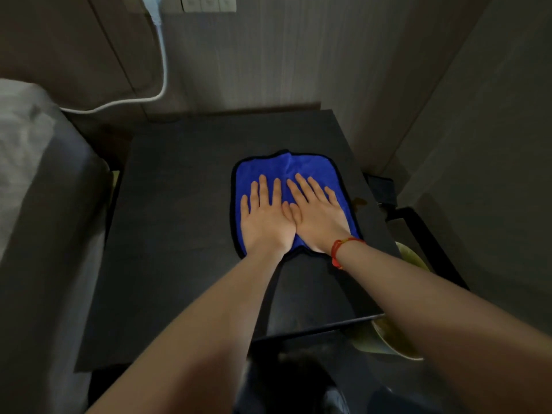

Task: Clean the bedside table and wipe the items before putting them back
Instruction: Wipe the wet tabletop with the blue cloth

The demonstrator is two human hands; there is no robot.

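1. Blue microfibre cloth (pixel 286 171) with a dark hem lies spread flat on the dark counter (pixel 179 234), toward its right half.
2. The left hand (pixel 264 219) presses palm-down on the cloth, fingers straight and slightly spread.
3. The right hand (pixel 319 215) lies flat beside it (thumbs touching), fingers extended; a red bracelet (pixel 343 249) circles that wrist.
4. A white cable (pixel 161 70) hangs at the wall behind, and a bed (pixel 35 174) sits to the left.

left hand (pixel 264 218): flat, palm down, fingers straight and spread
right hand (pixel 321 215): flat, palm down, thumb touching the left thumb
forearms: both stretched forward
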